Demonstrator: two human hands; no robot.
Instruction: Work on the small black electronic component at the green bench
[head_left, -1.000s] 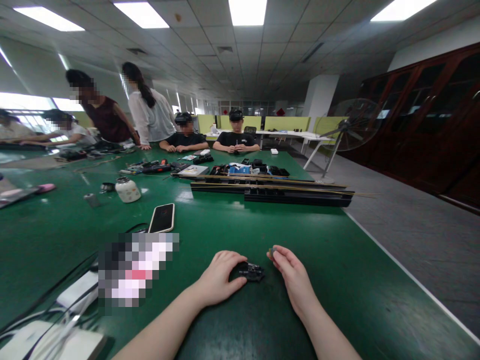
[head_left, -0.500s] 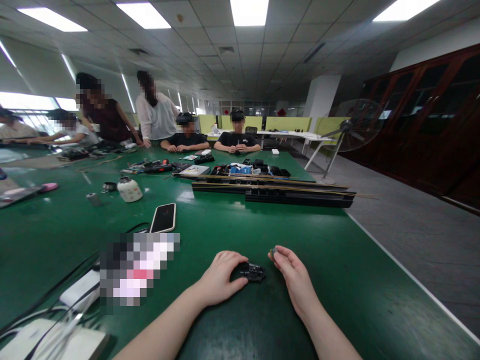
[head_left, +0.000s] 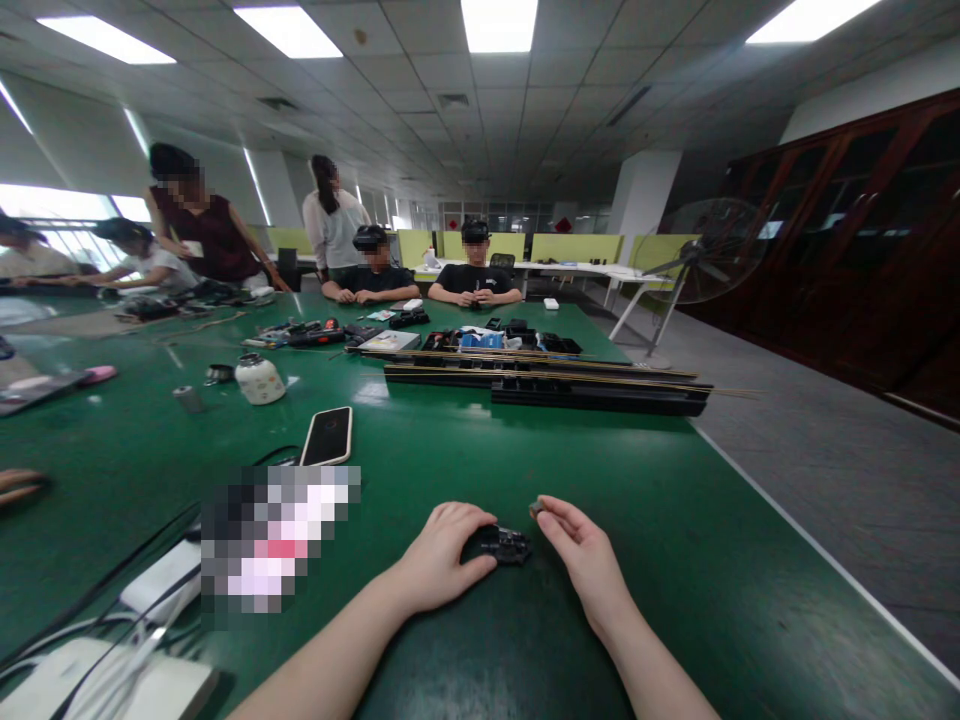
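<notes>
My left hand (head_left: 444,556) rests on the green table (head_left: 465,650), its thumb and fingers closed around the near end of a small black part with an uneven, mechanical-looking top (head_left: 508,546). The palm side of that part is hidden under my fingers. To the right, my right hand (head_left: 589,555) is raised slightly, pinching a tiny greyish piece (head_left: 535,509) between thumb and fingertips. This piece is just above and right of the black part, apart from it. Its exact kind is too small to make out.
A phone (head_left: 328,436), a white jar (head_left: 259,380) and cables beside a white box (head_left: 112,680) lie to the left. Long black rails (head_left: 600,398) with thin rods cross the table ahead. Another person's hand (head_left: 19,484) shows at the left edge. Several people are beyond.
My right hand has shifted slightly left with the small piece, nearer the black part. My left hand stays put. Another person's hand has appeared at the left edge; a standing person moved right.
</notes>
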